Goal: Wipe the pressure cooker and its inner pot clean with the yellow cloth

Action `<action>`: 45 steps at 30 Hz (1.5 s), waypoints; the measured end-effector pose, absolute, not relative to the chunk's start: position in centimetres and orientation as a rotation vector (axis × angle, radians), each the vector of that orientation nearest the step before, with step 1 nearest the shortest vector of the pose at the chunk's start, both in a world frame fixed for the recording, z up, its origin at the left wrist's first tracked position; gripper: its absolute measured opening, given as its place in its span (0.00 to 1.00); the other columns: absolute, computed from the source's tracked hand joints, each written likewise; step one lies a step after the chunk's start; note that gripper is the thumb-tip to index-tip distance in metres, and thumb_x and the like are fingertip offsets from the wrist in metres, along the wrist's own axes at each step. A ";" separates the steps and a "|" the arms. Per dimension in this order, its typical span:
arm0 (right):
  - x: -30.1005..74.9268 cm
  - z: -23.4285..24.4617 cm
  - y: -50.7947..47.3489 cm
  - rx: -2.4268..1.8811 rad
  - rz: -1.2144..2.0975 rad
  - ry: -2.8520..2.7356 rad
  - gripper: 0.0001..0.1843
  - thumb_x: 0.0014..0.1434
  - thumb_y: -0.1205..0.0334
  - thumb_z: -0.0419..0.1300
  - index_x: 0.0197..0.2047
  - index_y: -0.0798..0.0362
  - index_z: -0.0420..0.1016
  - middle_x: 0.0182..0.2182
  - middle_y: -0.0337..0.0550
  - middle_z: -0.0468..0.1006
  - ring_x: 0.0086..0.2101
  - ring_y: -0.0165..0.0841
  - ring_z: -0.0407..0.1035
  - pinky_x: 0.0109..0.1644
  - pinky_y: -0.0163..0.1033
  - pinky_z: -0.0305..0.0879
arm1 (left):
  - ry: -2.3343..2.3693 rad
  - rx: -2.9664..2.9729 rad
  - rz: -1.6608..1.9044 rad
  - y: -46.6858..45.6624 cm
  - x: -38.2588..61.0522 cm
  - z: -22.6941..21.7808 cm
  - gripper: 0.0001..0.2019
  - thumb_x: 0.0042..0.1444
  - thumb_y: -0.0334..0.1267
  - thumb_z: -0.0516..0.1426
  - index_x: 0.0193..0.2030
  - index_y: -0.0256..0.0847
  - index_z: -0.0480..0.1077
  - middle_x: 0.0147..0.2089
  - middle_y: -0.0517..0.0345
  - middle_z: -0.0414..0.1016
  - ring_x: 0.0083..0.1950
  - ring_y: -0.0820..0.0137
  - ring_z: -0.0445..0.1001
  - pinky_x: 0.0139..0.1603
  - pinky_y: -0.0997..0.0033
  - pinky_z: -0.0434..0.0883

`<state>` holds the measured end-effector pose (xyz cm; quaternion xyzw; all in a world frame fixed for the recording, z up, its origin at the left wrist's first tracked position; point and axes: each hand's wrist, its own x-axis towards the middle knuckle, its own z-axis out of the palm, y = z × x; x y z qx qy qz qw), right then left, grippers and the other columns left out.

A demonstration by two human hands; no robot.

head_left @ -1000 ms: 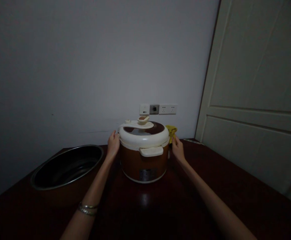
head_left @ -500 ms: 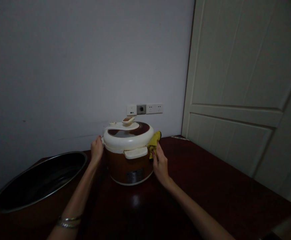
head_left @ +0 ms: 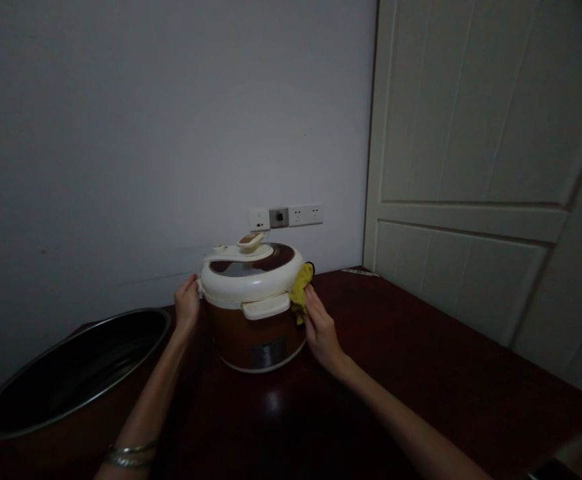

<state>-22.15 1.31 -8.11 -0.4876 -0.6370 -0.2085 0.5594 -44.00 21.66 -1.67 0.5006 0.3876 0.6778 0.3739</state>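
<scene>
An electric pressure cooker (head_left: 253,327), white-lidded with a brown body, stands upright on the dark red table (head_left: 371,347). At its left side my left hand (head_left: 187,303) is closed around a white part of the cooker, mostly hidden by the fingers. My right hand (head_left: 321,328) presses a yellow cloth (head_left: 301,288) against the right side of the cooker, just under the lid rim. The fingers lie along the cloth. A white handle (head_left: 267,307) juts out from the cooker's near side.
A large dark pot (head_left: 121,383) with a shiny rim stands left of my left forearm. Wall sockets (head_left: 305,215) are behind the cooker. A panelled pale door (head_left: 461,267) borders the table's right side. A thin strip (head_left: 359,272) lies near the back corner.
My view has shifted slightly to the right. The right-hand fingers now lie flatter over the yellow cloth against the cooker's side. My left hand keeps its place.
</scene>
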 end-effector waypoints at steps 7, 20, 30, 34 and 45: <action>-25.5 -7.5 0.3 -1.085 -0.209 -1.326 0.25 0.63 0.62 0.48 0.63 0.48 0.57 0.61 0.44 0.58 0.60 0.38 0.52 0.62 0.51 0.52 | 0.989 1.364 1.686 22.3 -44.2 -2.2 0.13 0.47 0.33 0.51 0.38 0.35 0.72 0.49 0.49 0.74 0.57 0.62 0.67 0.60 0.63 0.59; -25.2 -5.0 -1.8 -0.995 -0.981 -2.087 0.30 0.61 0.76 0.44 0.66 0.57 0.47 0.61 0.49 0.59 0.63 0.38 0.44 0.62 0.53 0.54 | 0.967 1.245 1.661 21.2 -44.6 -1.0 0.07 0.40 0.29 0.54 0.28 0.38 0.71 0.36 0.55 0.77 0.50 0.63 0.71 0.53 0.65 0.64; -29.2 0.3 -1.2 -1.102 -1.229 -2.387 0.20 0.62 0.71 0.46 0.56 0.61 0.66 0.59 0.50 0.62 0.59 0.42 0.54 0.62 0.49 0.55 | 0.821 1.077 1.669 20.0 -45.8 0.7 0.08 0.42 0.34 0.54 0.30 0.35 0.70 0.29 0.58 0.74 0.36 0.71 0.74 0.39 0.72 0.68; -31.7 0.6 0.1 -1.229 -1.103 -2.433 0.24 0.57 0.66 0.51 0.55 0.69 0.66 0.59 0.60 0.61 0.60 0.46 0.51 0.64 0.50 0.48 | 0.633 1.089 2.055 16.1 -46.5 2.5 0.14 0.45 0.31 0.51 0.39 0.36 0.72 0.44 0.51 0.75 0.48 0.69 0.72 0.51 0.68 0.66; -34.5 3.6 1.0 -1.238 -0.332 -2.274 0.28 0.57 0.61 0.47 0.57 0.67 0.63 0.52 0.60 0.70 0.54 0.42 0.62 0.60 0.49 0.55 | 0.434 1.879 1.891 4.9 -46.6 -3.2 0.15 0.58 0.29 0.46 0.47 0.41 0.69 0.51 0.52 0.72 0.54 0.67 0.69 0.57 0.62 0.64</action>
